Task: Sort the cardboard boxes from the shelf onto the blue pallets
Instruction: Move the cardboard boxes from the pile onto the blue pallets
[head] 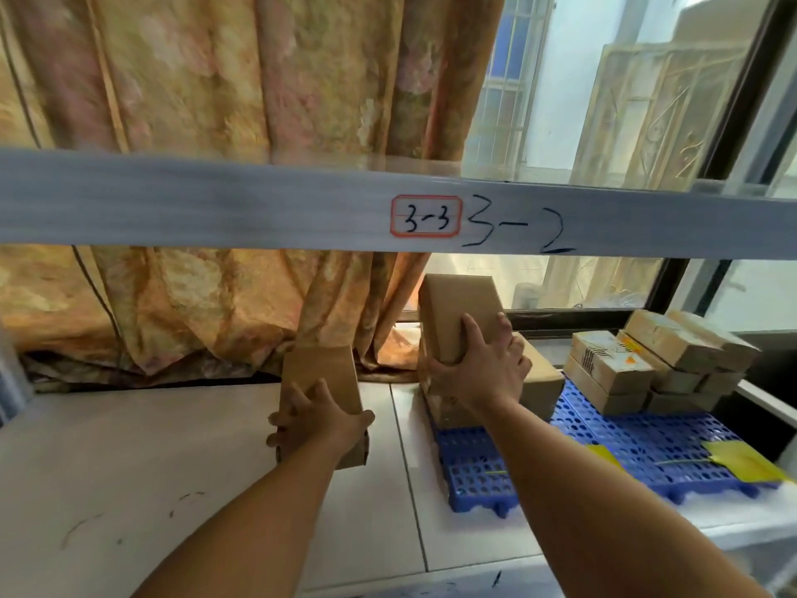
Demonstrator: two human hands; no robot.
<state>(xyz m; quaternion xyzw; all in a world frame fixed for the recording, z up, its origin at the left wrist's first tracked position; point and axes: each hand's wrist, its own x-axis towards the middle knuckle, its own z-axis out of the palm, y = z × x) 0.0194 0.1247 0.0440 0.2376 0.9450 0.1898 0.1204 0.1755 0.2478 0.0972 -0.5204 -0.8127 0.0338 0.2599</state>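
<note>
My left hand grips a plain brown cardboard box held upright above the white shelf surface. My right hand grips a second brown box, tilted and raised over the left end of the blue pallets. Under that hand another brown box lies on the pallet. At the far right a stack of several taped boxes sits on the pallet's back part.
A grey shelf beam marked "3-3" and "3-2" crosses the view above both hands. A patterned curtain hangs behind the shelf on the left, a window on the right. Yellow tags lie on the pallet's front.
</note>
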